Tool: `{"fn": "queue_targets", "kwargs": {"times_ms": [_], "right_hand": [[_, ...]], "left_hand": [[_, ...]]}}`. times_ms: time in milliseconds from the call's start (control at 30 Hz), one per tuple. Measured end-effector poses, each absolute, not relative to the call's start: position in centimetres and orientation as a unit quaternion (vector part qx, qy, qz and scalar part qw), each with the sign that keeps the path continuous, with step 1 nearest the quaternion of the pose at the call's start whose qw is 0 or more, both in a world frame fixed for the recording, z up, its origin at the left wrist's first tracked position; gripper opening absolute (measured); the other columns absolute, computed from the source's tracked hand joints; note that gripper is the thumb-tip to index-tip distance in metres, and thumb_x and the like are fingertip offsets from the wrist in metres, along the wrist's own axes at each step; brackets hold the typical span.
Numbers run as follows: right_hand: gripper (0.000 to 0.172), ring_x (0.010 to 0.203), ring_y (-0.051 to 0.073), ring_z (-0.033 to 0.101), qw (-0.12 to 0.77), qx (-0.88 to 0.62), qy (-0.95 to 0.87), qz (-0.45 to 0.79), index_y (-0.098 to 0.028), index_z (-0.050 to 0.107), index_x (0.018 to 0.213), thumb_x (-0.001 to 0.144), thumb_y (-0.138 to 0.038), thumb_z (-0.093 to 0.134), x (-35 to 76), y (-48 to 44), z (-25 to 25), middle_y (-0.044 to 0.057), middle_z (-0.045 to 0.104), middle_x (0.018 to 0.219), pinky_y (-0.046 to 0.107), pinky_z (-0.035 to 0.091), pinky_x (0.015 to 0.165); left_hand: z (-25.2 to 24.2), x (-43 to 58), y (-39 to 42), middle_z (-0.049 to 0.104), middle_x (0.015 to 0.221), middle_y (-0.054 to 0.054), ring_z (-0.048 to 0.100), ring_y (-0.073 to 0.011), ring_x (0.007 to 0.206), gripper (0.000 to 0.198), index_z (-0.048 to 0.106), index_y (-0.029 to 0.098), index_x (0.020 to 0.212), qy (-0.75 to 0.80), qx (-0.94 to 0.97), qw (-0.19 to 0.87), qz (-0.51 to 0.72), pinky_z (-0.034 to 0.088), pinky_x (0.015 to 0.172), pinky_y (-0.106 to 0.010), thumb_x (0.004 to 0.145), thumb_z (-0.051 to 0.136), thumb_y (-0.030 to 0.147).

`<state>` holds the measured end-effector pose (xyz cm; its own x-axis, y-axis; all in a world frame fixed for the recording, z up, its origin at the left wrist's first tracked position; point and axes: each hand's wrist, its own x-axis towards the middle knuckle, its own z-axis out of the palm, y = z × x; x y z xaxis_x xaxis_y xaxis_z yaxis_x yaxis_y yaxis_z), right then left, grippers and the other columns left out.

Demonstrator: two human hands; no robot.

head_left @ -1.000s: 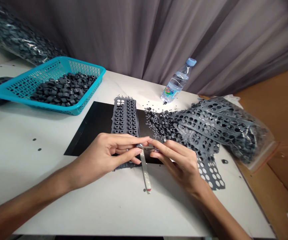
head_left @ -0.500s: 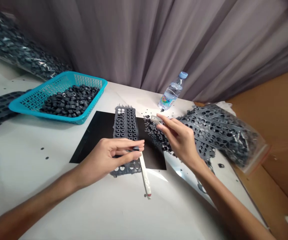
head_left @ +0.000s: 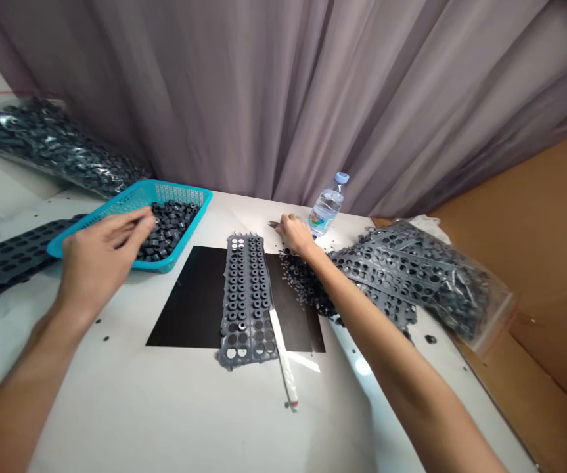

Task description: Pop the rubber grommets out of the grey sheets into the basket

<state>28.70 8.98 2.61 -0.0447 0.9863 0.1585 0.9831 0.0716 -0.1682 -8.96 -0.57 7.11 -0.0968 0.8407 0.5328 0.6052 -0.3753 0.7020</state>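
A grey rubber strip [head_left: 246, 295] full of small ring parts lies on a black mat [head_left: 192, 299] at the table's middle. My left hand [head_left: 98, 256] reaches over the near rim of a turquoise basket [head_left: 184, 197] holding dark rubber rings [head_left: 167, 230]; its fingers are curled and blurred, and what they hold is unclear. My right hand [head_left: 294, 233] is stretched to the far edge of a heap of tiny loose rubber bits [head_left: 303, 279], pinching a thin dark tool. A white stick tool [head_left: 283, 358] lies beside the strip.
A water bottle [head_left: 326, 207] lies by the curtain. Emptied grey strips and a clear bag of them [head_left: 426, 272] fill the right side. More strips [head_left: 2, 259] and a bag of rings [head_left: 51, 151] sit at the left. A cardboard panel [head_left: 549, 217] borders the right.
Both hands left the strip. The left one swung out to the basket; the right one went from the strip's near end to the far side of the loose heap. The camera tilted up.
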Motion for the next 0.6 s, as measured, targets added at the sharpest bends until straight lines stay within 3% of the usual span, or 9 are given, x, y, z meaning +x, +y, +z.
{"fn": "queue_targets", "kwargs": {"times_ms": [133, 367, 500, 600], "right_hand": [[0.03, 0.124, 0.03, 0.055, 0.132, -0.695, -0.707, 0.012, -0.009, 0.068, 0.124, 0.107, -0.03, 0.054, 29.0, 9.5, 2.2, 0.022, 0.062, 0.136, 0.036, 0.041, 0.101], [0.031, 0.114, 0.027, 0.058, 0.165, -0.69, -0.703, 0.047, -0.004, 0.073, 0.12, 0.1, -0.023, 0.057, 28.4, 9.4, 3.2, 0.021, 0.068, 0.124, 0.033, 0.041, 0.099], [0.037, 0.117, 0.026, 0.058, 0.209, -0.663, -0.717, 0.044, -0.003, 0.064, 0.131, 0.103, -0.025, 0.054, 27.6, 5.4, 5.2, 0.022, 0.065, 0.129, 0.033, 0.04, 0.101], [0.038, 0.095, 0.02, 0.064, 0.228, -0.631, -0.739, 0.061, -0.013, 0.06, 0.133, 0.106, -0.038, 0.052, 26.9, -1.1, 6.3, 0.011, 0.071, 0.108, 0.03, 0.045, 0.087]], "left_hand": [[5.7, -12.7, 2.0, 0.065, 0.148, 0.002, 0.054, -0.0245, 0.141, 0.045, 0.066, 0.015, 0.134, 0.558, 0.707, -0.028, 0.434, 0.039, 0.11, -0.043, 0.107, 0.045, 0.045], [4.5, -13.0, 3.1, 0.076, 0.129, 0.01, 0.06, -0.0182, 0.137, 0.049, 0.071, 0.017, 0.127, 0.55, 0.746, -0.018, 0.376, 0.043, 0.115, -0.028, 0.106, 0.044, 0.051], [5.6, -11.3, 1.7, 0.066, 0.146, 0.001, 0.053, -0.0233, 0.143, 0.052, 0.063, 0.011, 0.137, 0.514, 0.765, -0.07, 0.382, 0.034, 0.116, -0.043, 0.108, 0.038, 0.046], [6.7, -7.2, -1.0, 0.073, 0.128, 0.0, 0.062, -0.0225, 0.129, 0.038, 0.072, 0.018, 0.124, 0.482, 0.777, -0.064, 0.4, 0.04, 0.113, -0.044, 0.108, 0.045, 0.04]]}}
